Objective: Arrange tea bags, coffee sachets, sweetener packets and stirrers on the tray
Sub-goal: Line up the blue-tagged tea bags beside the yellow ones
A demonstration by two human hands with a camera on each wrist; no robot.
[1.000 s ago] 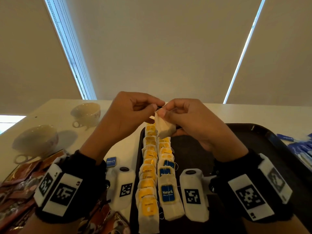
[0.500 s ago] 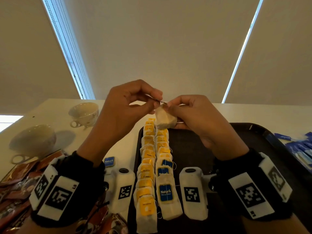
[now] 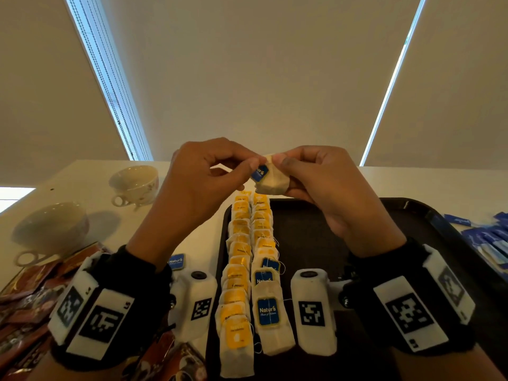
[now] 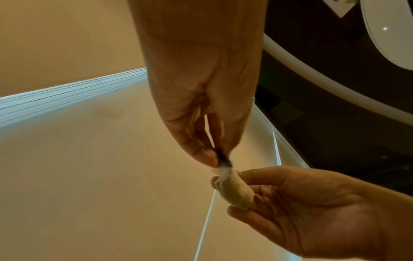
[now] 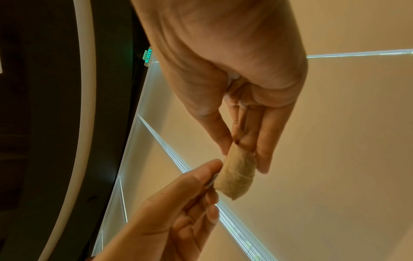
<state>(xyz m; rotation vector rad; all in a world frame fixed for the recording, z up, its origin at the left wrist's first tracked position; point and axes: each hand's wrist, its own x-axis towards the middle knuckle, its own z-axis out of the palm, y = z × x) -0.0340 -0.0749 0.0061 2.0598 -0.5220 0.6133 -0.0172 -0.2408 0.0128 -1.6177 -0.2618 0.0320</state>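
From the head camera, both hands are raised above the far end of the black plastic tray (image 3: 412, 215). The right hand (image 3: 327, 185) pinches a soft, pale paper tea bag (image 3: 275, 182) between thumb and fingers, while the left hand (image 3: 203, 180) pinches the bag's small blue card tag (image 3: 260, 171) just beside it. On the tray's left part lie two overlapping rows of tea bags (image 3: 247, 270), crinkled paper pouches with glossy yellow tags and a few blue ones. Left of the tray stand two glazed cream teacups (image 3: 90, 210) and a heap of shiny brown coffee sachets (image 3: 24, 306); right of the tray lie blue packets (image 3: 492, 237). A loose blue tag (image 3: 176, 261) rests just left of the tray.

From the left wrist, the left hand's (image 4: 201, 106) thumb and forefinger close on the dark tag at the top of the puffy, fibrous tea bag (image 4: 234, 190), which the right hand (image 4: 312, 211) cradles in curled fingers.

From the right wrist, the right hand (image 5: 234, 79) clamps the bag (image 5: 239, 174) by its upper edge, and the left hand (image 5: 178, 211) nips the thin tag beside it.

The step in hand appears to be tidying this bag's tag and string before adding it to a row. Next it likely needs laying flat at the far end of the rows, tag upward, without disturbing the neighbours.
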